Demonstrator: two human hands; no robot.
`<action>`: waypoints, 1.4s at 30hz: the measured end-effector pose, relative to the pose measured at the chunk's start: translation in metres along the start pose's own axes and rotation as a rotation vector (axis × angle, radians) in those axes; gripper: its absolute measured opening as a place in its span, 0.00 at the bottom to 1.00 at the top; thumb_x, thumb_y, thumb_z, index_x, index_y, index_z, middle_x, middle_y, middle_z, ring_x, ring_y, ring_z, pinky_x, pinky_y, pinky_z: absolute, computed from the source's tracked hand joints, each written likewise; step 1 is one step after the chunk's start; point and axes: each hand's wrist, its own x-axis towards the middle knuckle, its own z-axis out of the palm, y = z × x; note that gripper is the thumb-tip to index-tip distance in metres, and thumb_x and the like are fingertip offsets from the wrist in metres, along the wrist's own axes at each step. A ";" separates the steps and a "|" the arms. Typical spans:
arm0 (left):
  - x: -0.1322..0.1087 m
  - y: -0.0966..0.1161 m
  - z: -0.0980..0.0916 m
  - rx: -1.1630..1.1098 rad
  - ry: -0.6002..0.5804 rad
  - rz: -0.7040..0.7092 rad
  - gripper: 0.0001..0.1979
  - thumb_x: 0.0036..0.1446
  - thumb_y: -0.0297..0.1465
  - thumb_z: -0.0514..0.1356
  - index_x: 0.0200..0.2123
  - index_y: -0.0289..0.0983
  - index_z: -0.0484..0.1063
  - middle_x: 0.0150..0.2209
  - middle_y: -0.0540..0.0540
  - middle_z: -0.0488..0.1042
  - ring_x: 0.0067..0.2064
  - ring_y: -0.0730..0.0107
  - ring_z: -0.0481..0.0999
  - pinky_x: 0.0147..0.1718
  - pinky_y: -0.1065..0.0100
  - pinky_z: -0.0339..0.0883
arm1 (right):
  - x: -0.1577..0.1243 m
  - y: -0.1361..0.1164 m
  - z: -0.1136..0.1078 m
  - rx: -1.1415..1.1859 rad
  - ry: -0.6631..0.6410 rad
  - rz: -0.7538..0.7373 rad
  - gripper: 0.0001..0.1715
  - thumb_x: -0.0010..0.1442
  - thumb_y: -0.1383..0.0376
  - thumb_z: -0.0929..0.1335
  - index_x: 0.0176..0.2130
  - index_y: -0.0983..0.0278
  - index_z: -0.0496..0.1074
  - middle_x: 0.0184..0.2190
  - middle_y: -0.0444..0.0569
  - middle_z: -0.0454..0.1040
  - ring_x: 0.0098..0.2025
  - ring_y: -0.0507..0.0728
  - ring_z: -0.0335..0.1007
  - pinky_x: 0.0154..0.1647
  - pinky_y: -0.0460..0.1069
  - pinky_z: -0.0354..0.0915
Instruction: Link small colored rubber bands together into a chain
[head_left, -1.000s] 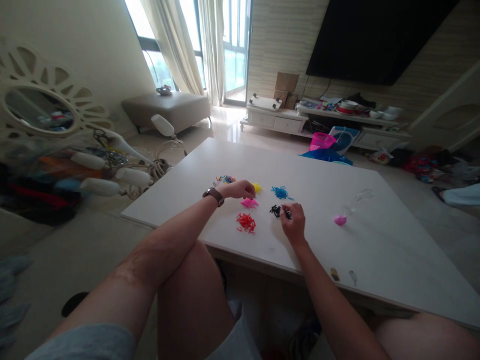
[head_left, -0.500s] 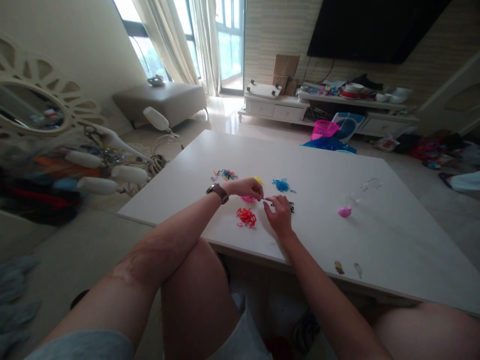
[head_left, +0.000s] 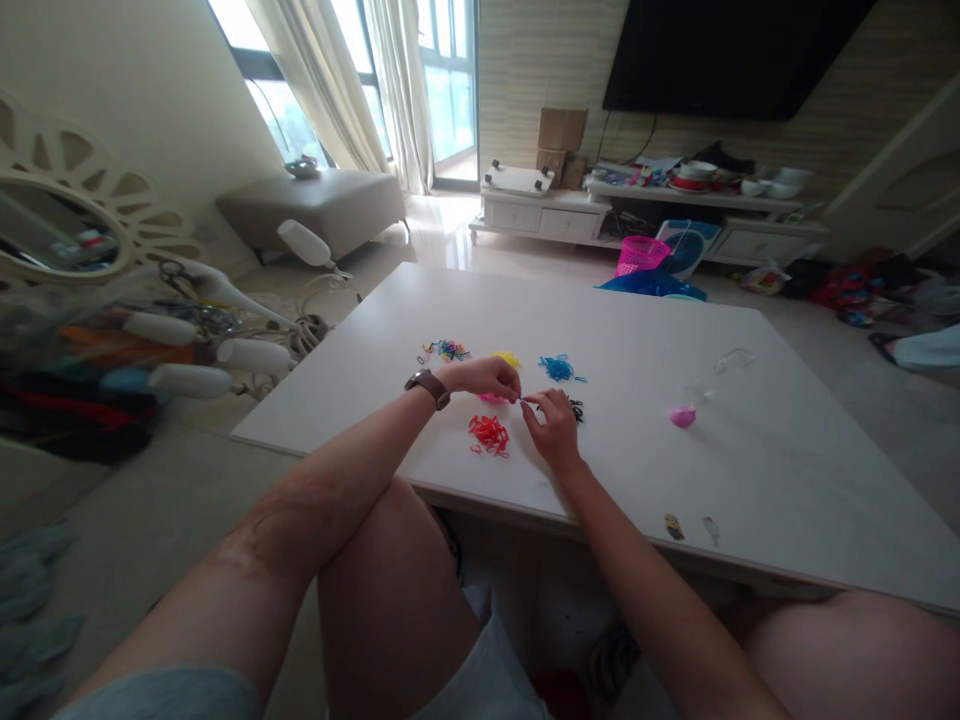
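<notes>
Piece (head_left: 523, 400), one, pinched by left hand (head_left: 491, 378) and right hand (head_left: 553, 428), beyond-right of one red pile (head_left: 489, 436); five other piles (head_left: 556, 368) beyond.

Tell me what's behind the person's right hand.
Small black loops peek out past the right hand on the white table; blue loops sit farther back in plain view. Whatever lies directly behind the hand is covered.

A brown-strapped watch (head_left: 428, 388) circles the left wrist (head_left: 450, 377), a plain grey short sleeve (head_left: 169, 695) shows well up from the watch, and pale grey shorts (head_left: 476, 668) show below it.
</notes>
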 end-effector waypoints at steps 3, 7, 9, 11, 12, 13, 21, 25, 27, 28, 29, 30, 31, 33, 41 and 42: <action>0.000 -0.001 0.000 0.011 -0.003 -0.003 0.13 0.49 0.36 0.70 0.35 0.32 0.82 0.29 0.46 0.78 0.30 0.73 0.70 0.31 0.71 0.62 | 0.000 0.001 0.001 0.014 0.004 0.000 0.08 0.69 0.64 0.65 0.38 0.59 0.73 0.34 0.49 0.73 0.41 0.60 0.67 0.45 0.55 0.64; -0.003 0.000 0.000 0.042 0.029 -0.012 0.17 0.49 0.38 0.70 0.40 0.32 0.81 0.26 0.50 0.73 0.28 0.75 0.67 0.28 0.71 0.58 | -0.001 0.003 0.001 0.015 0.054 0.035 0.08 0.69 0.64 0.65 0.37 0.60 0.73 0.34 0.49 0.73 0.40 0.60 0.66 0.45 0.55 0.64; -0.003 0.001 -0.001 0.064 0.044 0.000 0.18 0.50 0.38 0.70 0.41 0.32 0.81 0.24 0.51 0.71 0.27 0.76 0.65 0.27 0.72 0.56 | -0.001 0.003 0.001 0.013 0.069 0.050 0.08 0.69 0.65 0.65 0.37 0.60 0.72 0.34 0.49 0.72 0.40 0.60 0.66 0.45 0.55 0.64; -0.003 0.001 -0.002 0.078 0.054 0.020 0.18 0.50 0.38 0.70 0.40 0.32 0.81 0.24 0.52 0.70 0.27 0.75 0.65 0.26 0.72 0.56 | -0.001 0.004 0.001 0.011 0.071 0.060 0.07 0.69 0.64 0.65 0.37 0.60 0.72 0.34 0.49 0.72 0.41 0.60 0.66 0.45 0.55 0.64; -0.003 0.001 -0.002 0.083 0.060 0.029 0.18 0.49 0.38 0.70 0.39 0.32 0.81 0.24 0.51 0.70 0.28 0.75 0.65 0.26 0.72 0.56 | -0.002 0.004 0.001 0.010 0.071 0.064 0.07 0.69 0.64 0.65 0.37 0.60 0.72 0.34 0.49 0.72 0.41 0.60 0.67 0.45 0.55 0.64; -0.003 0.001 -0.002 0.088 0.064 0.036 0.17 0.49 0.38 0.70 0.39 0.32 0.81 0.25 0.51 0.70 0.28 0.75 0.65 0.27 0.72 0.56 | -0.002 0.004 0.001 0.010 0.074 0.067 0.07 0.69 0.64 0.65 0.37 0.59 0.72 0.34 0.49 0.72 0.41 0.60 0.67 0.45 0.55 0.64; 0.000 0.003 -0.001 0.074 0.095 0.058 0.16 0.46 0.37 0.72 0.35 0.32 0.81 0.25 0.50 0.73 0.28 0.75 0.66 0.28 0.72 0.58 | -0.001 0.004 0.001 0.014 0.081 0.069 0.08 0.69 0.64 0.65 0.36 0.59 0.71 0.34 0.49 0.72 0.41 0.60 0.66 0.45 0.55 0.64; 0.001 0.000 -0.001 0.065 0.091 0.075 0.14 0.47 0.36 0.71 0.35 0.32 0.81 0.27 0.49 0.75 0.30 0.74 0.69 0.29 0.72 0.60 | -0.001 0.004 0.001 0.024 0.087 0.073 0.08 0.69 0.64 0.65 0.36 0.60 0.71 0.33 0.49 0.72 0.41 0.60 0.66 0.44 0.55 0.64; 0.002 -0.001 -0.001 0.056 0.083 0.082 0.13 0.47 0.35 0.71 0.35 0.32 0.81 0.28 0.48 0.77 0.30 0.73 0.70 0.30 0.71 0.60 | -0.001 0.004 0.001 0.022 0.088 0.077 0.08 0.69 0.64 0.65 0.35 0.60 0.71 0.33 0.49 0.72 0.40 0.60 0.66 0.44 0.55 0.64; 0.003 -0.002 -0.001 0.053 0.081 0.082 0.13 0.47 0.35 0.71 0.34 0.32 0.81 0.29 0.47 0.77 0.31 0.73 0.70 0.30 0.71 0.60 | -0.002 0.004 0.001 0.021 0.088 0.081 0.09 0.69 0.64 0.65 0.35 0.60 0.71 0.33 0.49 0.72 0.40 0.60 0.66 0.44 0.55 0.64; 0.003 -0.002 -0.001 0.050 0.080 0.081 0.12 0.47 0.34 0.71 0.34 0.32 0.82 0.29 0.47 0.78 0.31 0.73 0.70 0.30 0.71 0.60 | -0.002 0.004 0.001 0.021 0.085 0.084 0.09 0.69 0.64 0.65 0.35 0.60 0.71 0.33 0.49 0.72 0.40 0.60 0.66 0.44 0.55 0.64; 0.004 -0.003 -0.001 0.048 0.080 0.079 0.12 0.47 0.34 0.71 0.34 0.32 0.82 0.29 0.47 0.78 0.31 0.73 0.71 0.30 0.71 0.60 | -0.002 0.004 0.002 0.023 0.083 0.087 0.09 0.69 0.64 0.65 0.35 0.60 0.71 0.33 0.49 0.72 0.40 0.60 0.66 0.45 0.55 0.64; 0.004 -0.003 -0.001 0.044 0.082 0.076 0.12 0.47 0.34 0.71 0.33 0.32 0.82 0.29 0.47 0.78 0.31 0.73 0.71 0.30 0.71 0.60 | -0.002 0.004 0.002 0.025 0.080 0.088 0.08 0.68 0.64 0.65 0.35 0.60 0.71 0.33 0.49 0.72 0.40 0.60 0.66 0.45 0.55 0.64; 0.004 -0.003 -0.001 0.035 0.086 0.066 0.11 0.46 0.33 0.71 0.33 0.32 0.82 0.29 0.47 0.78 0.31 0.73 0.71 0.30 0.71 0.60 | -0.002 0.004 0.002 0.032 0.074 0.091 0.08 0.68 0.64 0.65 0.35 0.60 0.71 0.33 0.49 0.72 0.40 0.60 0.66 0.45 0.55 0.64; 0.007 0.001 -0.001 0.058 0.081 0.045 0.06 0.47 0.29 0.68 0.30 0.32 0.80 0.27 0.48 0.77 0.29 0.74 0.70 0.31 0.72 0.61 | -0.001 0.000 0.001 0.054 0.057 0.076 0.08 0.67 0.67 0.65 0.34 0.59 0.70 0.33 0.48 0.71 0.40 0.60 0.65 0.44 0.55 0.64; 0.007 0.002 -0.001 0.066 0.079 0.048 0.05 0.47 0.28 0.68 0.29 0.32 0.80 0.26 0.48 0.77 0.29 0.74 0.69 0.31 0.72 0.60 | -0.001 -0.002 0.000 0.057 0.056 0.072 0.08 0.66 0.67 0.65 0.34 0.59 0.70 0.32 0.48 0.71 0.40 0.59 0.65 0.44 0.55 0.64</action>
